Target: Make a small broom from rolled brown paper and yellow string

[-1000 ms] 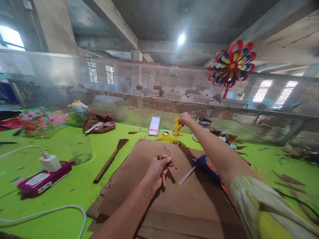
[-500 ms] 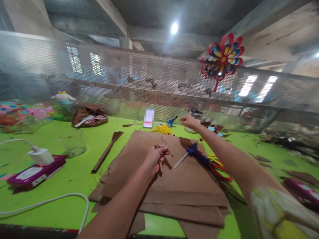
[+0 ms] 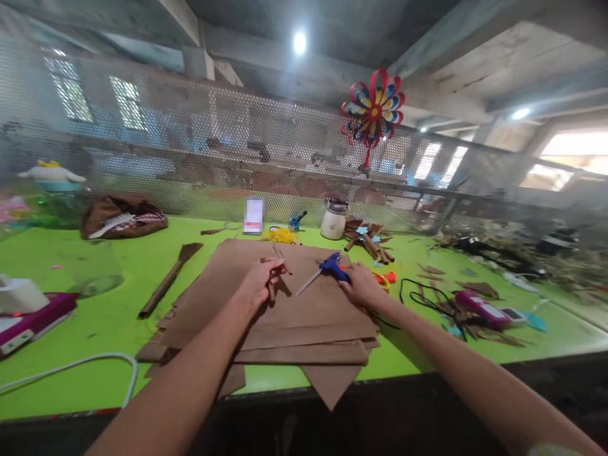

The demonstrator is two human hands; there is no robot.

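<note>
A green table (image 3: 109, 329) is spreading out under everything, and a perforated screen (image 3: 285, 145) is standing beyond the paper stack (image 3: 304, 316), which is lying flat. A brown cloth bundle (image 3: 121, 214) is sitting beyond the stack to its left, while a petalled ornament (image 3: 374, 113) is hanging above and behind the stack's right side. A flared brown roll (image 3: 171, 282) is lying just left of the stack. Over the stack's right side, the right hand (image 3: 363, 285) is resting at the handle of a blue glue gun (image 3: 334, 266), whose nozzle end is lying on the stack; whether its fingers are closing round the handle, one cannot tell. Above the stack's middle, the left hand (image 3: 260, 278) is pinching narrowly, holding a short brown piece (image 3: 272, 292) and, at its fingertips, a thin strip (image 3: 287, 270).
</note>
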